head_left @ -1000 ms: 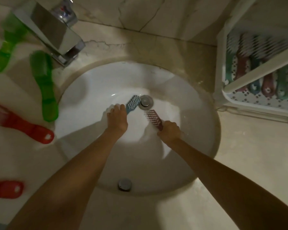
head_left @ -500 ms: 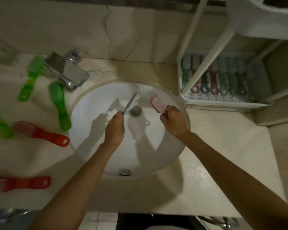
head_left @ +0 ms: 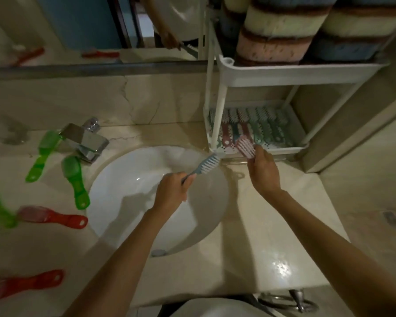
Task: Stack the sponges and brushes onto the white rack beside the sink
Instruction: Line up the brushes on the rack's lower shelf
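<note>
My left hand (head_left: 170, 193) grips the handle of a blue brush (head_left: 205, 165), whose bristle head points up and right over the sink's far right rim. My right hand (head_left: 262, 170) holds a pink brush (head_left: 245, 146) right at the front edge of the white rack (head_left: 293, 72). On the rack's lower shelf (head_left: 284, 148) lie several pink, blue and green brushes in a row. Stacked sponges (head_left: 274, 26) fill the upper shelf. More brushes lie on the counter to the left: green ones (head_left: 74, 179) and red ones (head_left: 53, 216).
A chrome tap (head_left: 87, 140) stands behind the white sink (head_left: 128, 193). A mirror (head_left: 96, 26) runs along the back wall. The rack's white posts (head_left: 218, 120) rise between sink and shelf. Beige counter (head_left: 272, 243) lies to the right of the sink.
Both hands have lifted the brushes out of the sink bowl and carried them up and right toward the rack. The view has tilted up, and the upper shelf with sponges now shows.
</note>
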A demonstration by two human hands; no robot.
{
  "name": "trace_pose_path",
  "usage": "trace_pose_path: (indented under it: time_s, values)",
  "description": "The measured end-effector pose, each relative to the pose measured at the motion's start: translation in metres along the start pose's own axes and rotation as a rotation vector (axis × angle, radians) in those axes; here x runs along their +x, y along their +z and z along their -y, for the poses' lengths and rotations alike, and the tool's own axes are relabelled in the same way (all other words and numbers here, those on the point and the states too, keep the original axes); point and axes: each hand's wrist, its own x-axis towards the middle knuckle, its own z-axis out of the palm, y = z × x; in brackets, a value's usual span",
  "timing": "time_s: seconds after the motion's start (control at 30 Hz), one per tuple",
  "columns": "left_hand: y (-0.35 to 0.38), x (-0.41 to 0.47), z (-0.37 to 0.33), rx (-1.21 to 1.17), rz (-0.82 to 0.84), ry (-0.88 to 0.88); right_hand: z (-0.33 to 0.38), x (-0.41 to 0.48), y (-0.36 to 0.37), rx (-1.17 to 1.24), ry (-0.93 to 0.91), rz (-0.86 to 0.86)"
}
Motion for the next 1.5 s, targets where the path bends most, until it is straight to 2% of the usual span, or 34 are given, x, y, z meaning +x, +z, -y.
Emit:
trace_pose_path:
  time_s: [0.2,0.33,0.47,0.6,0.7,0.87,1.07,1.17,1.23,1.27,1.4,1.5]
  values:
    - [0.004,0.01,-0.019,-0.038,-0.08,-0.003,0.0,0.051,-0.007,-0.342,0.076,0.266]
    - [0.004,0.014,-0.024,-0.024,-0.12,-0.031,0.017,0.069,-0.006,-0.503,0.028,0.423]
    - [0.001,0.017,-0.026,-0.034,-0.144,-0.074,0.025,0.083,0.004,-0.531,-0.022,0.531]
    - [0.001,0.021,-0.027,-0.044,-0.158,-0.097,0.014,0.091,0.016,-0.458,0.015,0.584]
    - [0.002,0.021,-0.03,-0.058,-0.173,-0.097,0.001,0.092,0.023,-0.364,0.018,0.552]
    - [0.005,0.015,-0.029,-0.06,-0.225,-0.086,-0.009,0.084,0.031,-0.191,-0.02,0.402]
    - [0.007,0.008,-0.037,-0.066,-0.225,-0.027,-0.014,0.079,0.025,-0.101,-0.062,0.369]
    - [0.01,0.013,-0.045,-0.074,-0.196,-0.018,-0.011,0.071,0.011,0.064,-0.092,0.175]
    - [0.014,0.019,-0.052,-0.086,-0.176,-0.026,-0.01,0.06,-0.002,0.188,-0.184,-0.02]
    - [0.016,0.023,-0.058,-0.092,-0.158,-0.024,-0.011,0.054,-0.008,0.201,-0.251,-0.061]
    - [0.024,0.042,-0.089,-0.095,-0.038,0.034,-0.019,0.035,-0.022,0.056,-0.525,0.092]
    - [0.035,0.063,-0.111,-0.094,0.075,0.074,-0.032,0.039,-0.023,-0.027,-0.553,0.082]
